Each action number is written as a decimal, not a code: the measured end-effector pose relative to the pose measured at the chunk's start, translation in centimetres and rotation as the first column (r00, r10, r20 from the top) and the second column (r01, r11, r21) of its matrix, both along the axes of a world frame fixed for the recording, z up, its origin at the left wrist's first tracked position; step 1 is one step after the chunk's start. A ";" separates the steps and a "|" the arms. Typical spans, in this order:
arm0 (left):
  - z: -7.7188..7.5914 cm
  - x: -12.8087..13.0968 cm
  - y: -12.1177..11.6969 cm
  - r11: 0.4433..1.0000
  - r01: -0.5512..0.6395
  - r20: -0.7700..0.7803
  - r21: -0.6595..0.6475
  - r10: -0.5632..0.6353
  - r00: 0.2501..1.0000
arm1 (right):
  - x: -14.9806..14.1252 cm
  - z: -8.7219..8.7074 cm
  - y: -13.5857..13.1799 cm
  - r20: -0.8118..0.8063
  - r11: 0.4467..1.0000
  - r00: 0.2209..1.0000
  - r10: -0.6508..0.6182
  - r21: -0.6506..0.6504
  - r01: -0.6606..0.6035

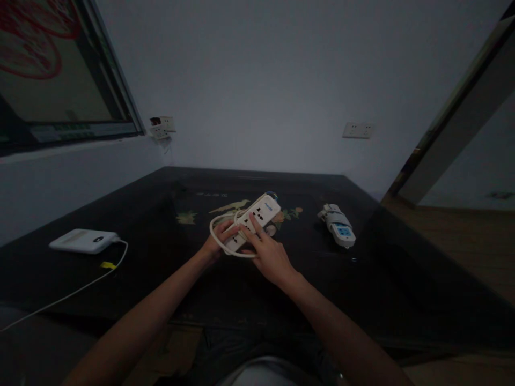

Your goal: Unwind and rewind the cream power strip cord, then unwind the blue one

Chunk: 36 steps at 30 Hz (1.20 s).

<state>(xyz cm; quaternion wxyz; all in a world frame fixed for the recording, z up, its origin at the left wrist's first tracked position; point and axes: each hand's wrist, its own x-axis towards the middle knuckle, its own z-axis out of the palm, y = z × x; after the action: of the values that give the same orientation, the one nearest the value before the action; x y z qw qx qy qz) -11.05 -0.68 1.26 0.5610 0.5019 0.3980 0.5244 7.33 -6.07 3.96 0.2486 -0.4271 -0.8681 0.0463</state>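
Observation:
A white power strip (265,205) with several sockets is held slantwise over the dark table, its far end pointing up and to the right. Its white cord (214,225) loops around the near left end. My left hand (219,239) grips that lower left end together with the cord, fingers closed. Across the strip's middle lies my right hand (270,252), its fingers pressed on the socket face and the cord near its palm. The undersides of both hands' grips are hidden.
On the dark table (322,289), a second power strip (338,226) with its cord wound around it lies at right. A white power bank (83,240) with a cable (100,279) lies at left, beside a yellow scrap (108,265). Wall sockets (358,130) are behind.

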 end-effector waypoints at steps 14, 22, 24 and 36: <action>-0.7 -1.4 0.9 0.997 -0.063 0.016 0.037 0.062 0.998 | 4.5 -2.5 5.1 -0.167 0.982 0.976 -0.143 -0.146 0.119; -0.4 -1.6 0.3 0.987 0.133 0.124 0.087 -0.143 0.982 | 3.7 -3.2 5.1 -0.035 0.973 0.985 -0.168 -0.163 0.160; -0.2 -1.9 0.3 0.991 0.100 0.131 0.094 -0.112 0.985 | 4.2 -2.7 5.3 -0.038 0.969 0.977 -0.209 -0.142 0.201; 1.4 -3.3 1.0 0.975 -0.222 0.241 0.005 0.214 0.947 | 9.6 -2.1 8.0 -0.465 0.852 0.728 -0.504 -0.132 0.506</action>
<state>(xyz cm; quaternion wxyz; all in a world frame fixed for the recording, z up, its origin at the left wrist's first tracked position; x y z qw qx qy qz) -14.31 0.32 2.69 0.5354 0.3969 0.3723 0.6459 16.95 1.93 1.91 0.4611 -0.6208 -0.6288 0.0807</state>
